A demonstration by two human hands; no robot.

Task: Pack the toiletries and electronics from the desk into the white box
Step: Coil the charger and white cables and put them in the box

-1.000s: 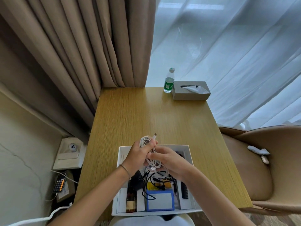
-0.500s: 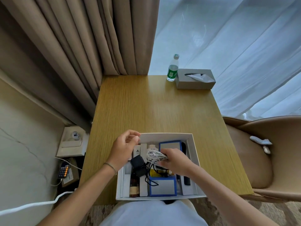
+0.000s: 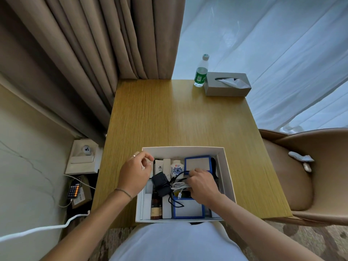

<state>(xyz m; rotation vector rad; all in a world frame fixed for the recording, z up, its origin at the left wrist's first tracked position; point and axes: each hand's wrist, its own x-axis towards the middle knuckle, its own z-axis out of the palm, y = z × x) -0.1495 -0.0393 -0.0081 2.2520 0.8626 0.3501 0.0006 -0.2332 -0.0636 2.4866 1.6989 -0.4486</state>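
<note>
The white box [image 3: 228, 178] sits at the near edge of the wooden desk [image 3: 178, 117]. Inside it lie a black power adapter [image 3: 160, 182] with its black cord, two blue-framed cases [image 3: 197, 163], a brown bottle [image 3: 156, 208], white tubes [image 3: 162, 165], a small white patterned bottle [image 3: 176, 168] and a black comb [image 3: 215, 172]. My right hand [image 3: 202, 186] is inside the box, shut on a coiled white cable [image 3: 178, 185], pressing it down among the items. My left hand [image 3: 135, 173] hovers over the box's left wall with fingers loosely curled, holding nothing.
A green-labelled water bottle [image 3: 201, 72] and a grey tissue box [image 3: 227, 84] stand at the desk's far right corner. A tan armchair [image 3: 308, 176] is on the right. Curtains hang behind. A phone [image 3: 74, 189] and cables lie on the floor at left.
Both hands held the coiled white cable above the box a second ago. My right hand has since lowered it into the box, and my left hand has let go and moved left.
</note>
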